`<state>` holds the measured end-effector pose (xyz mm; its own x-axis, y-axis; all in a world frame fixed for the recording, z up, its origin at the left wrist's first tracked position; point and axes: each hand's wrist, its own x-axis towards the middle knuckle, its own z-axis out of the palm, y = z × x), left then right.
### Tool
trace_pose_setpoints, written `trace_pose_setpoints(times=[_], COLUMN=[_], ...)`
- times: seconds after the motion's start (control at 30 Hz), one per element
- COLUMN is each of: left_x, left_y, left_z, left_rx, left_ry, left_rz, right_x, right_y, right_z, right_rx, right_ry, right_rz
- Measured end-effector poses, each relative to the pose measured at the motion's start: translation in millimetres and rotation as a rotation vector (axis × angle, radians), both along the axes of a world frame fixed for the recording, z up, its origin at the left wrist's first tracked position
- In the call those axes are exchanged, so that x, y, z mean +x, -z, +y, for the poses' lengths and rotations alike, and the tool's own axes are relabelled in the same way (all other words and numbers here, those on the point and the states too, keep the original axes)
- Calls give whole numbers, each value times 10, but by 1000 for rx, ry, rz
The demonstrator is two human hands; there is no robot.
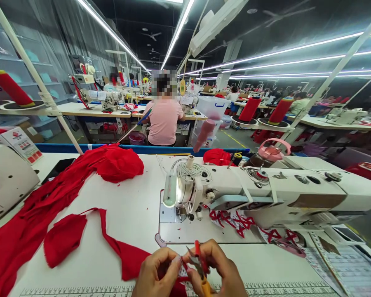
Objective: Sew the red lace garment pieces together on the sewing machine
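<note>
My left hand [160, 270] is closed in a pinch at the front edge of the table, holding a small white patterned fabric piece with red trim [183, 271]. Close beside it, my right hand [224, 268] grips small scissors [200, 267] with red and yellow handles, their blades pointing up and left near the piece. The right fingertips also come close to the piece; whether they touch it is unclear. A red fabric strip [123, 251] trails from the left hand across the tabletop. Just beyond the hands, the sewing machine [235, 185] has several red-trimmed pieces [231, 220] under its arm.
A long heap of red fabric [64, 189] covers the left side. A printed ruler [80, 291] runs along the front edge. At right lie papers [336, 264] and a phone [348, 234]. Red thread cones [249, 110] stand behind. A person in pink [163, 119] sits ahead.
</note>
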<state>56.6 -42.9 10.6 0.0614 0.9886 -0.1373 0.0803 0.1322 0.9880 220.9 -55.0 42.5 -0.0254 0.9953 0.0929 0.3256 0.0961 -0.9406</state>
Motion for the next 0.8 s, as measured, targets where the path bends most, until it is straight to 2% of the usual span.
trace_pose_setpoints(times=[0.23, 0.47, 0.8], left_x=[-51, -54, -45], left_y=[-4, -114, -25], left_z=[-11, -23, -8], left_rx=[-32, -18, -26], left_ry=[97, 53, 69], left_rz=[-55, 12, -138], right_x=[-109, -73, -123], right_y=[25, 101, 196], right_z=[92, 127, 151], right_rx=[32, -97, -170], right_ry=[-9, -79, -74], right_rz=[8, 73, 364])
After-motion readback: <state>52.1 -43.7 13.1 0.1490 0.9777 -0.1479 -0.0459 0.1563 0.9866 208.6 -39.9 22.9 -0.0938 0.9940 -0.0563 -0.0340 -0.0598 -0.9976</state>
